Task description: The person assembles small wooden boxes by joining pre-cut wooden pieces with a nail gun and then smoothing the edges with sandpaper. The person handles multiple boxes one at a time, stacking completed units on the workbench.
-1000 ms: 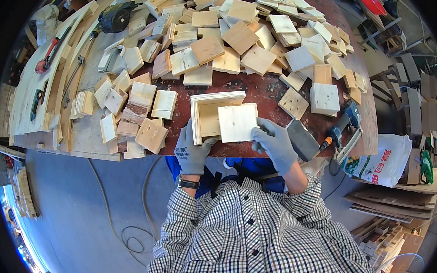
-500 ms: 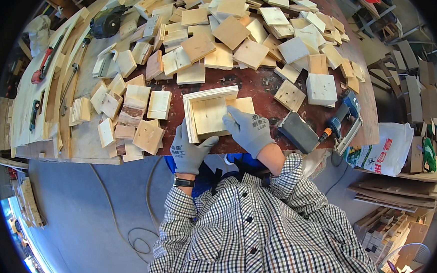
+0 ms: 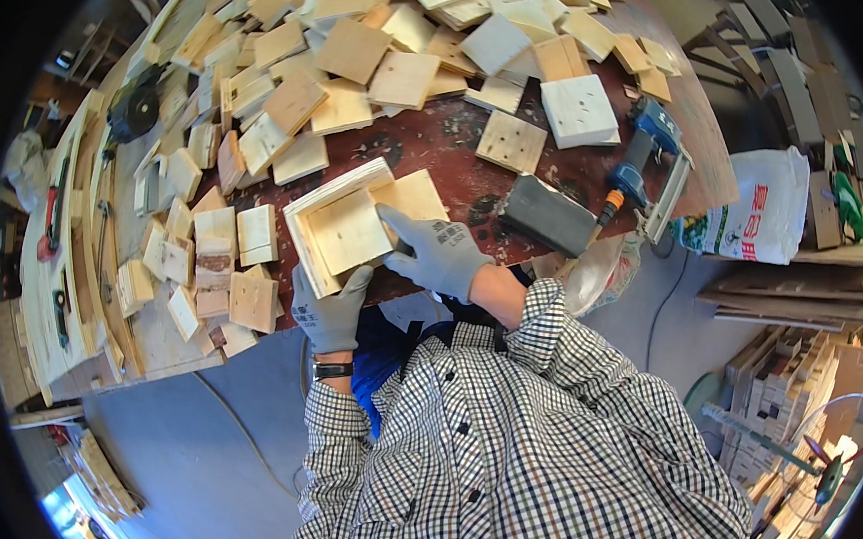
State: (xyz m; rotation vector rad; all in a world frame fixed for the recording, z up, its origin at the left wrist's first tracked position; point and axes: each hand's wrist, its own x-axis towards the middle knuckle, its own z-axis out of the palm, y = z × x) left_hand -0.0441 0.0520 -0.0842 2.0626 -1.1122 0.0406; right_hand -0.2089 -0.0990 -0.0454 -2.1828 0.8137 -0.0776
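Observation:
My gloved left hand (image 3: 327, 310) grips the lower left corner of a small, partly built wooden box (image 3: 343, 237), its thumb along the near edge. Walls show on the box's left and far sides, with a pale board inside. At the box's right lies a flat wooden board (image 3: 417, 193). My gloved right hand (image 3: 440, 254) is closed on this board, its fingertips over the part beside the box's inside. The box is tilted just over the table's near edge. What the fingers do underneath is hidden.
A blue nail gun (image 3: 635, 163) with an orange fitting lies to the right, beside a dark block (image 3: 550, 213). Loose wooden squares (image 3: 405, 78) are heaped across the back, with more (image 3: 218, 248) at left. A white sack (image 3: 759, 210) stands beyond the table's right edge.
The view has turned, so the table and its things sit differently in the picture. My hands still hold the box and board, now appearing farther left and tilted.

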